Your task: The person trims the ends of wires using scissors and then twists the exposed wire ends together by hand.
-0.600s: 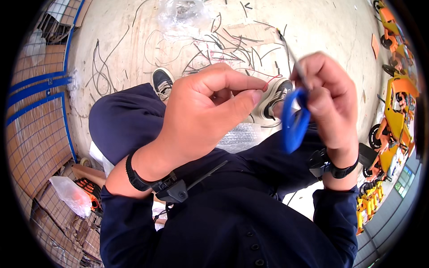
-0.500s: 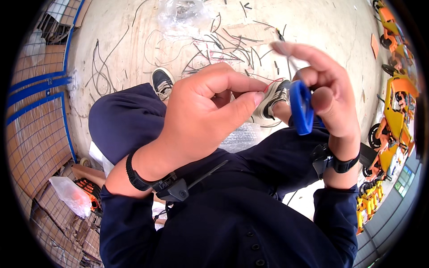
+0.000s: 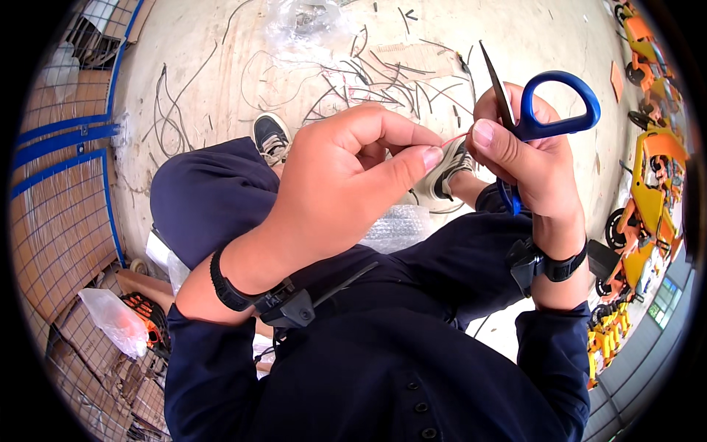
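Observation:
Between the thumb and forefinger of my left hand (image 3: 353, 173) a thin red wire (image 3: 456, 138) is pinched. Its free stretch runs across to the fingertips of my right hand (image 3: 526, 151), where thumb and forefinger meet at its end. That same hand holds blue-handled scissors (image 3: 561, 129), one dark blade pointing up and away past the forefinger. One handle loop sticks out to the right; the other hangs below the palm, partly hidden by the fingers. Both hands are raised above my lap, close to each other.
Cut pieces of dark cable (image 3: 390, 81) litter the floor beyond my shoes, near a clear plastic bag (image 3: 305, 26). Bubble wrap (image 3: 398, 228) lies between my legs. A blue-framed wire mesh cage (image 3: 66, 191) stands at left. Yellow and orange wheeled machines (image 3: 655, 173) line the right.
My right hand has turned and come in toward the left, swinging the scissors so their blade points up. Its fingertips now close on the red wire. My left hand has hardly moved.

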`<state>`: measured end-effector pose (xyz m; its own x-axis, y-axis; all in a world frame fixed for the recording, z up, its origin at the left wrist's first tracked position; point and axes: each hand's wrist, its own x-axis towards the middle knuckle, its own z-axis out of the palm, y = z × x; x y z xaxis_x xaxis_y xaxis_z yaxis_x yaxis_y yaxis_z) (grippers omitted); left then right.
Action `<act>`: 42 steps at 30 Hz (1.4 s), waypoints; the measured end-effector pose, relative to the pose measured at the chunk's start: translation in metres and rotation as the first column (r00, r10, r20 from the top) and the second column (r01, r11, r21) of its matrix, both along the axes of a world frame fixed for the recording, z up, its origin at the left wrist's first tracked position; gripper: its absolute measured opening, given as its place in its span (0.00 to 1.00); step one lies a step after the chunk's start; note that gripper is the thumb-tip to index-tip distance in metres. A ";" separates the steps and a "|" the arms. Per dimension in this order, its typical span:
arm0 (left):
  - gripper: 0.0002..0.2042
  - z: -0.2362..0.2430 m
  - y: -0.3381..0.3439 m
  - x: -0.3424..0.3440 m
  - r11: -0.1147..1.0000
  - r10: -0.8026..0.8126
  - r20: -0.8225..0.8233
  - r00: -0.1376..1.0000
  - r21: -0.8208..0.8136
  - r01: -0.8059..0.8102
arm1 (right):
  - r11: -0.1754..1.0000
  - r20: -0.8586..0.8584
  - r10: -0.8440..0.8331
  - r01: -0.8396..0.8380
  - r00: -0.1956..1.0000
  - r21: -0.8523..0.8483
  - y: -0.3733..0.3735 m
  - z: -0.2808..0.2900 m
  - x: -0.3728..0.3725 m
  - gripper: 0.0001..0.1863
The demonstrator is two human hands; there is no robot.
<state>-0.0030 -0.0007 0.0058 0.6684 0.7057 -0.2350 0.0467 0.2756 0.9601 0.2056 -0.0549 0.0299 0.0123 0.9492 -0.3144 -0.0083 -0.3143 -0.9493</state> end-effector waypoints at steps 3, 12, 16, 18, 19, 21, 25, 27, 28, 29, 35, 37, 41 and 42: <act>0.06 0.003 0.002 0.000 0.995 -0.034 0.049 0.998 -0.093 0.039 | 0.999 0.072 -0.028 0.026 0.997 0.024 0.000 0.001 -0.002 0.09; 0.08 0.002 0.001 0.000 0.975 -0.080 0.205 0.975 -0.188 0.120 | 0.986 0.094 -0.015 -0.001 0.995 0.166 0.000 0.000 -0.003 0.10; 0.10 0.000 0.006 0.000 0.907 -0.126 0.273 0.954 -0.358 0.223 | 0.945 0.162 0.038 -0.088 0.986 0.314 -0.001 -0.009 0.003 0.10; 0.10 0.000 0.007 -0.001 0.878 -0.169 0.307 0.937 -0.384 0.284 | 0.927 0.180 0.038 -0.101 0.983 0.360 -0.001 -0.008 0.003 0.11; 0.10 0.003 0.007 -0.001 0.865 -0.196 0.310 0.930 -0.392 0.313 | 0.918 0.157 0.042 -0.100 0.987 0.383 -0.001 -0.009 0.003 0.11; 0.11 0.004 0.006 -0.002 0.845 -0.215 0.325 0.921 -0.410 0.343 | 0.899 0.116 0.051 -0.096 0.992 0.427 -0.001 -0.010 0.002 0.11; 0.11 0.002 0.005 -0.002 0.842 -0.157 0.368 0.917 -0.436 0.319 | 0.870 0.103 0.091 -0.130 0.990 0.476 -0.002 -0.010 0.005 0.11; 0.12 0.002 0.005 -0.002 0.842 -0.135 0.377 0.916 -0.443 0.306 | 0.874 0.090 0.105 -0.135 0.990 0.467 -0.002 -0.010 0.007 0.11; 0.12 0.002 0.007 -0.002 0.839 -0.135 0.377 0.916 -0.449 0.308 | 0.876 0.084 0.111 -0.138 0.990 0.461 -0.003 -0.009 0.008 0.11; 0.12 0.002 0.007 -0.002 0.836 -0.135 0.377 0.917 -0.454 0.309 | 0.877 0.075 0.124 -0.145 0.989 0.459 -0.003 -0.009 0.009 0.11; 0.13 0.002 0.007 -0.001 0.797 -0.130 0.373 0.919 -0.512 0.321 | 0.833 0.131 0.174 -0.217 0.976 0.508 -0.002 -0.011 0.012 0.11; 0.12 0.002 0.005 -0.001 0.803 -0.117 0.352 0.929 -0.517 0.297 | 0.812 0.178 0.179 -0.248 0.968 0.528 -0.001 -0.011 0.011 0.11; 0.10 0.000 0.006 -0.002 0.799 -0.124 0.379 0.917 -0.511 0.319 | 0.811 0.184 0.163 -0.238 0.969 0.535 0.001 -0.012 0.010 0.10; 0.10 0.000 0.006 -0.002 0.807 -0.119 0.369 0.922 -0.505 0.306 | 0.817 0.212 0.160 -0.249 0.964 0.519 0.001 -0.011 0.010 0.09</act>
<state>-0.0055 0.0051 0.0057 0.8882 0.3540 -0.2929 -0.1011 0.7725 0.6270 0.2158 -0.0536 0.0189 -0.1966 0.9518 0.2354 0.1558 0.2674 -0.9509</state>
